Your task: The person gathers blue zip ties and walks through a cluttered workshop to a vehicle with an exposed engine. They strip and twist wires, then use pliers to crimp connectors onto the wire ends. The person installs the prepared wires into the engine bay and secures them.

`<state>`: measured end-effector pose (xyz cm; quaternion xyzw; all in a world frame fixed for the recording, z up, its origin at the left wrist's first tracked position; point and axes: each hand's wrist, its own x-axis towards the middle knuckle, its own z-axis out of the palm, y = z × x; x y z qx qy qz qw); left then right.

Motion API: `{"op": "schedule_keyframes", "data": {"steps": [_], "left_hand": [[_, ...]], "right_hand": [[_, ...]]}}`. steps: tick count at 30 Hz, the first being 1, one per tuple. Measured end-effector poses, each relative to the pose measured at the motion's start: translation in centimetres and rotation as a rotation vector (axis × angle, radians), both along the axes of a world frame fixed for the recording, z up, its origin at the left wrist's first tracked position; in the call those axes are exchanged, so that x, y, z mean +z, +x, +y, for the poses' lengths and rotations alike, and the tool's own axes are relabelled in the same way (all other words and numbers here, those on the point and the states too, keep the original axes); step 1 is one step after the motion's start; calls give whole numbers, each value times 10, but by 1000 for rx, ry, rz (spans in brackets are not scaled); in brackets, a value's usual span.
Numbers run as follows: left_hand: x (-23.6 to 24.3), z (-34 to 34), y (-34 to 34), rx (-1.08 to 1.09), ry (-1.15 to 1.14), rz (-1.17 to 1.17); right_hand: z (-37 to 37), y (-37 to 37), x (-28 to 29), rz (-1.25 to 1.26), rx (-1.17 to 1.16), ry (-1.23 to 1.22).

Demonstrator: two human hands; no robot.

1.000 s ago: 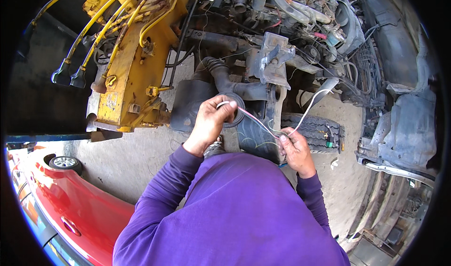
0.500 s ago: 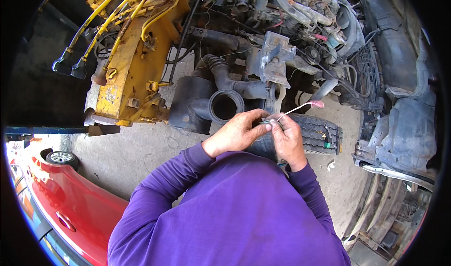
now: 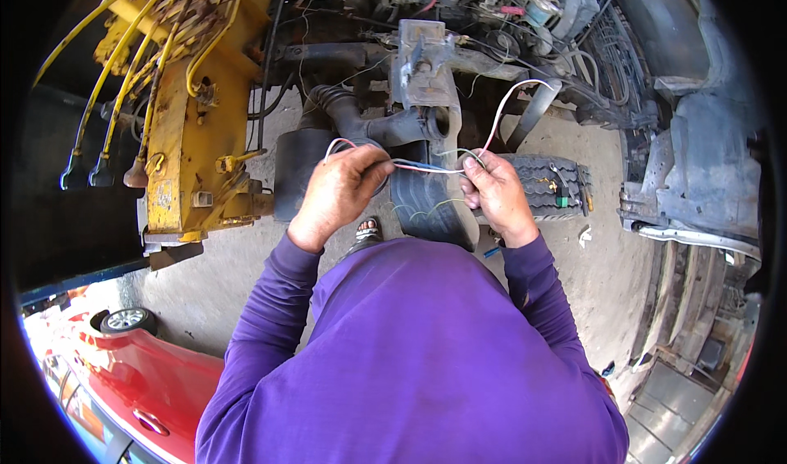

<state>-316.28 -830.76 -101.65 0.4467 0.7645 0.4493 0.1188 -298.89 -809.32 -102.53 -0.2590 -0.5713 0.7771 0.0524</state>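
Thin wires (image 3: 428,169), white, pink and blue, run slightly slack between left hand (image 3: 338,192) and right hand (image 3: 502,195), fingers of both pinched closed on them, pale end arching far right.

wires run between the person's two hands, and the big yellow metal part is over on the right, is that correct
Not quite: the head view shows the big yellow metal part on the left, not the right. The wires do run between the person's two hands.

White, pink and blue wires (image 3: 434,170); purple shirt (image 3: 447,345)
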Motion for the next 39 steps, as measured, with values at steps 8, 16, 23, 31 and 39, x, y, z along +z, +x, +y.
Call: {"op": "schedule_keyframes", "data": {"steps": [8,16,23,31,39], "left_hand": [[0,-30,-39,235,10,-171],[-4,22,25,83,258,-1055],[0,61,65,-155,-147,-410],[-11,52,70,-291,-247,-493],[-10,53,66,-274,-209,-291]], "right_hand": [[40,26,-10,96,-283,23],[-2,13,-14,69,-216,38],[-3,3,-18,61,-247,-307],[2,5,-14,190,-146,-199],[-11,7,-11,227,-169,108]]}}
